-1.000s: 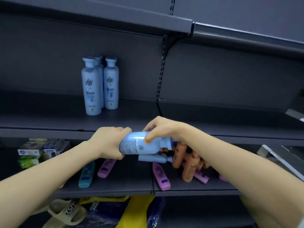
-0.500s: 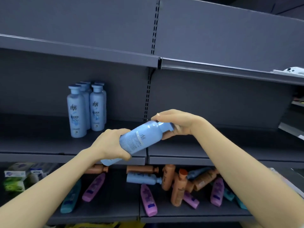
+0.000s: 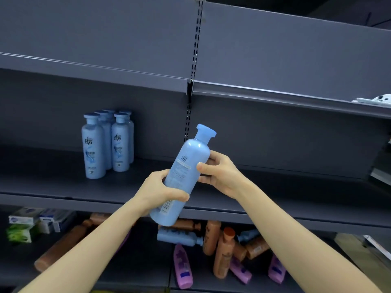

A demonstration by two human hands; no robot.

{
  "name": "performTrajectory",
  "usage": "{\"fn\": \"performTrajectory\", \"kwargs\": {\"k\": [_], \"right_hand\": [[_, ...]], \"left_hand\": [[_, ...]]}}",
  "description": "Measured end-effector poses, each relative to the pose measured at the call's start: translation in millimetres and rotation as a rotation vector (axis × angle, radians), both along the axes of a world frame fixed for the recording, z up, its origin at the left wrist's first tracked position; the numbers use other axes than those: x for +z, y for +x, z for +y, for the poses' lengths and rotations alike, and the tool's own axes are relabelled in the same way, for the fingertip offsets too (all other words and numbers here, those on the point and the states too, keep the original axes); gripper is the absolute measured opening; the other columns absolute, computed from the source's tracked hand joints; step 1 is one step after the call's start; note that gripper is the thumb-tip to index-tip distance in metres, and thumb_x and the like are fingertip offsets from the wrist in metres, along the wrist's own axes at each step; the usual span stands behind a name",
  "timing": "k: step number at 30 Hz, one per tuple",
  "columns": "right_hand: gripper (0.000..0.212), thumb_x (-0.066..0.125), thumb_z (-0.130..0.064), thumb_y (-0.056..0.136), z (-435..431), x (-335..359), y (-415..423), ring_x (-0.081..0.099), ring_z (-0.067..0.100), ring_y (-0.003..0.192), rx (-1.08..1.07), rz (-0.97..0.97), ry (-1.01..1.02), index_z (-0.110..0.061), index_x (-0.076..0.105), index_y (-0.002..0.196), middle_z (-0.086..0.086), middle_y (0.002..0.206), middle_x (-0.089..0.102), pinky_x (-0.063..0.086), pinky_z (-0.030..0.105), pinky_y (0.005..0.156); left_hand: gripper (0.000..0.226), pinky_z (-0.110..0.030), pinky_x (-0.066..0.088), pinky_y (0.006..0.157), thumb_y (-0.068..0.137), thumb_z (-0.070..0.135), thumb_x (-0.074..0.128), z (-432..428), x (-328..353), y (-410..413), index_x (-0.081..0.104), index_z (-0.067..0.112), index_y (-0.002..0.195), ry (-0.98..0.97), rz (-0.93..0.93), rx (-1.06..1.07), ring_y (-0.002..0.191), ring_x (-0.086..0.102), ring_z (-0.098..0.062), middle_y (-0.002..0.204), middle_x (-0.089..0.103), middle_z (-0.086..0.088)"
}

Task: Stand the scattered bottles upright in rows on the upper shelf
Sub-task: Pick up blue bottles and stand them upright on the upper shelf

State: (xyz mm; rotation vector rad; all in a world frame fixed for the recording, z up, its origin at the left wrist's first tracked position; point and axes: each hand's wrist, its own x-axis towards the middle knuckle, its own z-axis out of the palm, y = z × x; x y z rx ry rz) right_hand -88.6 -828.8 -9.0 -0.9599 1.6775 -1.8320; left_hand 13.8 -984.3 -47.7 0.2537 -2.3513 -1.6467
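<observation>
Both hands hold a light blue bottle (image 3: pixel 186 172) in front of the upper shelf (image 3: pixel 63 187), tilted with its cap up and to the right. My left hand (image 3: pixel 160 191) grips its lower body. My right hand (image 3: pixel 218 172) grips its upper body from the right. Several matching blue bottles (image 3: pixel 105 144) stand upright in rows at the shelf's left. On the lower shelf (image 3: pixel 135 271) lie scattered bottles: a blue one (image 3: pixel 177 237), brown ones (image 3: pixel 224 254) and purple ones (image 3: pixel 183 269).
A long brown bottle (image 3: pixel 61 248) lies at the lower shelf's left, beside small boxes (image 3: pixel 31 225). A slotted upright post (image 3: pixel 193 66) divides the shelving. A white object (image 3: pixel 374 100) rests on the top shelf at the right.
The blue bottle has risen from the lower shelf level and swung from lying sideways to nearly upright. My right hand slid from the cap to the bottle's upper body. The camera tilted up.
</observation>
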Motion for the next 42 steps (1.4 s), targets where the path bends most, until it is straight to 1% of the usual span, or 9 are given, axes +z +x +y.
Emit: {"fn": "performTrajectory", "kwargs": {"k": [3, 8, 13, 19, 21, 25, 31, 36, 42], "right_hand": [[0.028, 0.063, -0.002, 0.086, 1.7, -3.3, -4.7, 0.067, 0.023, 0.098, 0.06, 0.012, -0.011, -0.011, 0.06, 0.113, 0.004, 0.105, 0.068, 0.056, 0.036, 0.081], [0.054, 0.074, -0.02, 0.066, -0.3, -8.2, -9.2, 0.066, 0.028, 0.098, 0.18, 0.003, -0.037, -0.01, 0.056, 0.116, 0.008, 0.107, 0.066, 0.055, 0.038, 0.078], [0.052, 0.076, -0.018, 0.058, -6.6, -3.6, -6.8, 0.067, 0.028, 0.089, 0.175, 0.019, -0.06, -0.009, 0.06, 0.107, 0.008, 0.096, 0.066, 0.055, 0.041, 0.073], [0.041, 0.078, 0.002, 0.067, -22.3, 2.2, 4.1, 0.068, 0.026, 0.091, -0.096, 0.046, -0.014, -0.008, 0.063, 0.103, 0.005, 0.093, 0.069, 0.057, 0.043, 0.08], [0.045, 0.081, -0.001, 0.064, -30.6, 1.4, 6.1, 0.067, 0.025, 0.095, -0.223, 0.023, -0.008, -0.01, 0.062, 0.103, 0.005, 0.098, 0.068, 0.056, 0.042, 0.082], [0.064, 0.086, -0.013, 0.058, -50.4, -0.7, 11.6, 0.06, 0.018, 0.1, -0.43, 0.054, -0.006, -0.017, 0.049, 0.111, 0.001, 0.11, 0.059, 0.053, 0.034, 0.08], [0.073, 0.086, -0.026, 0.053, -74.2, 2.4, 18.1, 0.053, 0.024, 0.106, -0.672, 0.13, 0.051, -0.013, 0.044, 0.11, 0.0, 0.109, 0.047, 0.053, 0.044, 0.084], [0.079, 0.084, -0.034, 0.056, -81.4, 6.7, 19.5, 0.05, 0.024, 0.11, -0.692, 0.148, 0.108, -0.011, 0.041, 0.118, 0.0, 0.112, 0.043, 0.052, 0.046, 0.085], [0.075, 0.084, -0.022, 0.061, -70.9, -2.0, 13.5, 0.053, 0.02, 0.111, -0.4, 0.182, 0.095, -0.021, 0.038, 0.12, 0.001, 0.118, 0.048, 0.052, 0.039, 0.086]], "left_hand": [[0.046, -0.031, 0.055, 0.064, 0.046, 0.02, 0.077, 14.1, 0.8, 2.0, 0.068, 0.018, 0.09, 0.085, 0.009, -0.022, 0.069, 0.068, -0.014, 0.077, 0.071, 0.003], [0.06, -0.031, 0.054, 0.064, 0.037, 0.031, 0.076, 29.5, 0.3, 2.1, 0.069, 0.016, 0.094, 0.182, 0.03, -0.033, 0.072, 0.069, -0.018, 0.082, 0.072, -0.002], [0.064, -0.029, 0.054, 0.066, 0.038, 0.034, 0.075, 32.4, -1.7, 6.0, 0.067, 0.017, 0.099, 0.179, 0.038, -0.03, 0.077, 0.07, -0.016, 0.086, 0.072, 0.0], [0.086, -0.027, 0.051, 0.085, 0.04, 0.045, 0.075, 20.5, -7.7, 7.8, 0.051, 0.032, 0.121, 0.098, 0.11, 0.15, 0.104, 0.063, -0.01, 0.112, 0.066, 0.008], [0.104, -0.024, 0.043, 0.091, 0.045, 0.044, 0.079, 20.3, -10.6, 7.4, 0.037, 0.028, 0.139, -0.014, 0.097, 0.256, 0.115, 0.055, -0.01, 0.126, 0.056, 0.006], [0.101, -0.034, 0.041, 0.098, 0.065, 0.032, 0.082, 32.0, -18.7, 3.1, 0.023, 0.026, 0.146, -0.244, 0.061, 0.455, 0.127, 0.045, -0.017, 0.142, 0.044, 0.0], [0.093, -0.032, 0.038, 0.074, 0.069, 0.045, 0.077, 53.3, -17.6, -13.6, 0.022, 0.022, 0.141, -0.41, -0.011, 0.609, 0.114, 0.051, -0.022, 0.131, 0.045, 0.002], [0.081, -0.031, 0.035, 0.072, 0.07, 0.043, 0.075, 48.4, -12.9, -21.9, 0.035, 0.015, 0.135, -0.443, 0.013, 0.693, 0.108, 0.055, -0.027, 0.126, 0.051, 0.0], [0.073, -0.037, 0.052, 0.077, 0.057, 0.032, 0.085, 15.2, -19.2, -15.2, 0.048, 0.022, 0.118, -0.299, 0.112, 0.586, 0.092, 0.061, -0.019, 0.099, 0.061, 0.007]]}}
